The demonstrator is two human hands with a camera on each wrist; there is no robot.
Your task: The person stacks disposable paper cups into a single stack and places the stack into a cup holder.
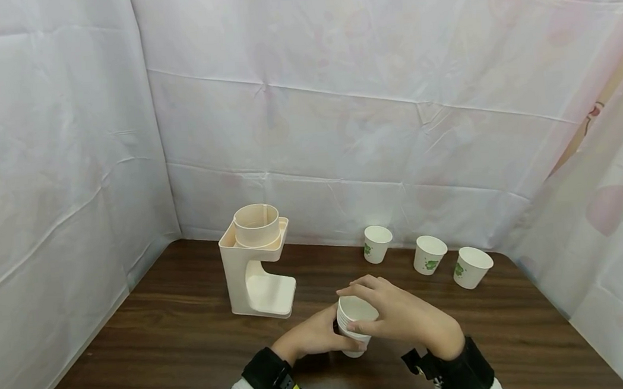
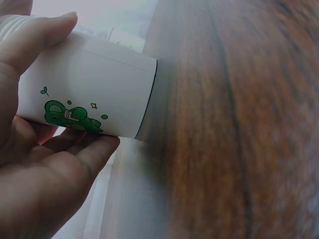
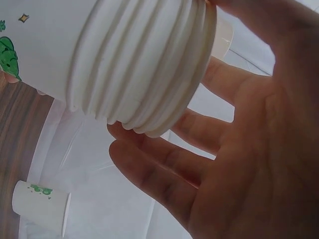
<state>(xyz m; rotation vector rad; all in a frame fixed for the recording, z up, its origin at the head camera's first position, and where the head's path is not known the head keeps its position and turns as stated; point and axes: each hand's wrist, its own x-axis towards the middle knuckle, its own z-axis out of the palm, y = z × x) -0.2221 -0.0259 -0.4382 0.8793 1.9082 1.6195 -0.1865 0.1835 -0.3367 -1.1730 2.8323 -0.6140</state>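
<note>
A nested stack of white paper cups (image 1: 357, 308) stands slightly tilted between both hands, mouths up. My left hand (image 1: 316, 336) grips the stack's side, thumb on the near face and fingers behind. A green cartoon print marks the lower cup wall (image 2: 94, 84) in the left wrist view, its base right at the wooden surface. My right hand (image 1: 399, 309) holds the top of the stack, thumb at the near rim and fingers along the far side. Several stacked rims (image 3: 144, 64) fill the right wrist view, with the right fingers (image 3: 159, 169) curved behind them.
A cream plastic stand (image 1: 236, 282) with a round tube (image 1: 257, 226) on top is left of the hands. Three single paper cups, left (image 1: 376, 247), middle (image 1: 429, 257) and right (image 1: 470, 269), stand along the back of the dark wooden table (image 1: 165, 340). White curtains (image 1: 307, 129) enclose it.
</note>
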